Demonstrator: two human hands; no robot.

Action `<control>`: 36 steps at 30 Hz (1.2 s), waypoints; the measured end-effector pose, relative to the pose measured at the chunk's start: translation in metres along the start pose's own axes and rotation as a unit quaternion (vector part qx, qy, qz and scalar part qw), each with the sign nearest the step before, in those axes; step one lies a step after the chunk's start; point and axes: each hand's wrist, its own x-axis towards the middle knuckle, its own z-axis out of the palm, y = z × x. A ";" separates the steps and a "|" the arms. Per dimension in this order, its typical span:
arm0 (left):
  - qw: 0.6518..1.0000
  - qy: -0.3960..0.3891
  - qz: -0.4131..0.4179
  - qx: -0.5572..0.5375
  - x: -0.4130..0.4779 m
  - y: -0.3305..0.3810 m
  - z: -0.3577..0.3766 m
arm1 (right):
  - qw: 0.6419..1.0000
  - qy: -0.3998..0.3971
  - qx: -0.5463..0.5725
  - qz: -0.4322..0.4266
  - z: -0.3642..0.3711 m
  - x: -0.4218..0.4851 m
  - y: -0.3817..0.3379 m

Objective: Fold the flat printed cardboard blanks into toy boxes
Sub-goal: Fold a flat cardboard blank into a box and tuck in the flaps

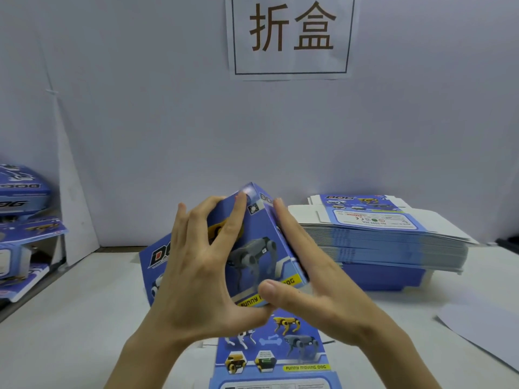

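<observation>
Two hands: a person's left hand (202, 265) and right hand (323, 284) grip a partly folded cardboard blank (252, 248) just above the table (70, 318), mid-frame.
Left hand: fingers spread and curved over the blank's printed face, one fingertip at the top edge, thumb at the lower edge, touching the right thumb.
Right hand: straight fingers lie along the turned-up side panel while the thumb presses the front face by the yellow strip, pinching the card.
Blank: blue, printed with a grey robot dog, tilted with its top corner raised towards the wall.
Flat sheet (272, 352): a matching printed panel lies on the table below the wrists; whether it joins the held blank cannot be told.
Stack of blanks (387, 240): a tall pile of flat blanks sits on the table to the right, apart from the hands.
Folded boxes (22, 220): piled at the far left edge.
Sign (292, 35): a white sheet with two large characters, fixed to the wall above.
</observation>
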 end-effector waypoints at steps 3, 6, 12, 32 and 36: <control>1.000 0.006 -0.015 -0.017 0.000 0.001 0.000 | 0.997 0.025 -0.065 -0.034 0.001 0.002 -0.001; 1.000 0.003 -0.014 -0.024 -0.001 0.000 0.001 | 0.992 0.031 -0.113 -0.046 0.006 0.003 -0.002; 0.999 0.027 -0.005 -0.032 0.000 0.001 0.002 | 0.988 0.019 -0.144 -0.043 0.013 0.003 -0.003; 0.694 0.039 -0.359 -0.623 0.005 -0.027 0.023 | 0.876 0.304 0.372 0.043 0.038 0.016 0.031; 0.795 0.021 -0.254 -0.550 0.000 -0.038 0.021 | 0.884 0.354 0.291 0.088 0.016 0.015 0.039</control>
